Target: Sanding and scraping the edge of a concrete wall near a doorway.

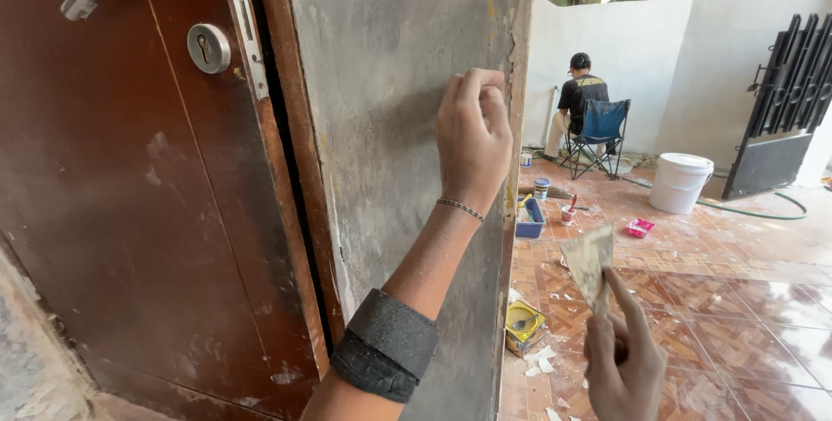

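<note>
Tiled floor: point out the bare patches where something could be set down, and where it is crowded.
The tiled floor lies bare right of the scraper, from the white bucket forward. It is crowded along the door edge: yellow tin, white scraps, blue tray, small pots.

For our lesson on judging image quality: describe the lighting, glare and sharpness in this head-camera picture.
Head view: even daylight; the left hand on the grey door panel and the right hand holding the putty knife are sharp; soft glare on the glossy floor tiles; the white wall looks bright; the door edge bows slightly, a wide-angle effect.
</note>
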